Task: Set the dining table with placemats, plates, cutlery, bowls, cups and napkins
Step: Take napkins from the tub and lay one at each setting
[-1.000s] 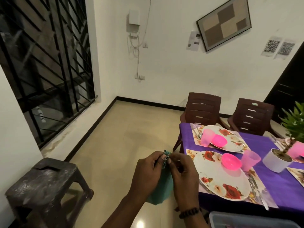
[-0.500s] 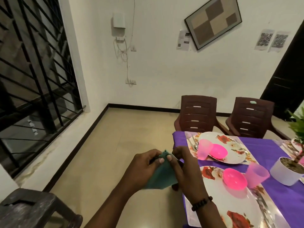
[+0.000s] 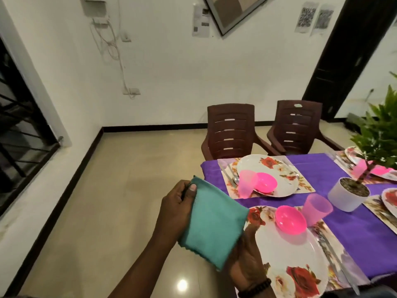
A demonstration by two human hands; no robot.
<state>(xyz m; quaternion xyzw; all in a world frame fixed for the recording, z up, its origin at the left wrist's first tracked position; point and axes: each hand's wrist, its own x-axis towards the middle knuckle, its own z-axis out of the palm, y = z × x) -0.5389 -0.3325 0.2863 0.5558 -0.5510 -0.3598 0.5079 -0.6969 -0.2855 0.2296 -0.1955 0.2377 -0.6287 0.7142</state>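
Observation:
A folded teal napkin (image 3: pixel 214 224) is held flat between my hands, just left of the table's near corner. My left hand (image 3: pixel 176 211) pinches its upper left corner with the thumb on top. My right hand (image 3: pixel 247 261) lies beneath it, palm up, mostly hidden by the cloth. Beside it, a floral plate (image 3: pixel 285 261) carries a pink bowl (image 3: pixel 291 219), with a pink cup (image 3: pixel 316 208) behind and cutlery (image 3: pixel 335 259) on its right. A second floral plate (image 3: pixel 272 168) farther back holds a pink bowl (image 3: pixel 265 181) and a pink cup (image 3: pixel 247 186).
The table wears a purple cloth (image 3: pixel 318 168) with floral placemats (image 3: pixel 303 186). A white potted plant (image 3: pixel 348 196) stands mid-table. Two brown plastic chairs (image 3: pixel 229 130) sit at the far side. Tiled floor (image 3: pixel 107 211) stretches left to a barred window (image 3: pixel 19 134).
The view has turned right, toward the table. The napkin, earlier pinched upright by both hands' fingertips, now lies flat, with my right hand moved underneath it.

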